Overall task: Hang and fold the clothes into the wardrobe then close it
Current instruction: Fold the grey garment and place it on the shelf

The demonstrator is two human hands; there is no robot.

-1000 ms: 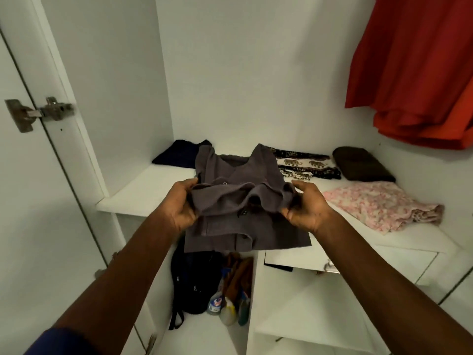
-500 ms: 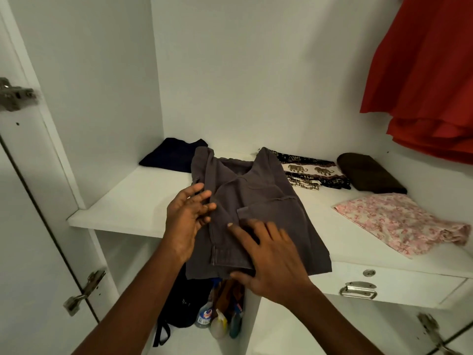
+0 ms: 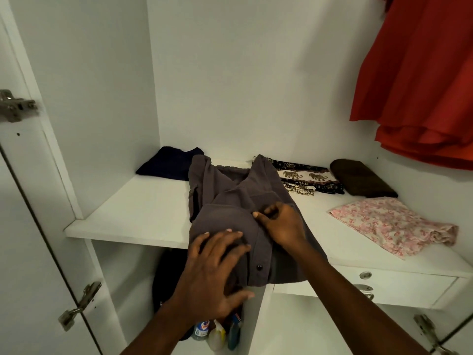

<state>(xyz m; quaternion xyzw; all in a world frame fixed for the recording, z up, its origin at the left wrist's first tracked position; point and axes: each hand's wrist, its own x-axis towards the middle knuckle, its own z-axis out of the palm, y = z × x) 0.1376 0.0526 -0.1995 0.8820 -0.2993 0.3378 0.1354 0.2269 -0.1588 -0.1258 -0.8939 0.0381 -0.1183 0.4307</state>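
Observation:
A grey button shirt [image 3: 230, 198] lies folded on the white wardrobe shelf [image 3: 133, 213], its near edge hanging over the shelf front. My left hand [image 3: 215, 272] lies flat on the shirt's near left part with fingers spread. My right hand [image 3: 281, 224] rests on the shirt's middle with fingers curled, pinching the fabric by the button strip. A red garment [image 3: 419, 80] hangs at the upper right.
Folded clothes sit on the shelf: a navy one [image 3: 169, 162] at the back left, an elephant-print one [image 3: 304, 178], a brown one [image 3: 361, 178] and a pink floral one [image 3: 394, 224] to the right. A drawer [image 3: 363, 285] is below; bottles [image 3: 217, 331] and a dark bag stand underneath. The door [image 3: 30, 252] is open at left.
The shirt went from held up in both hands to lying on the shelf. My left hand now lies flat on its near part and my right hand moved onto the button strip.

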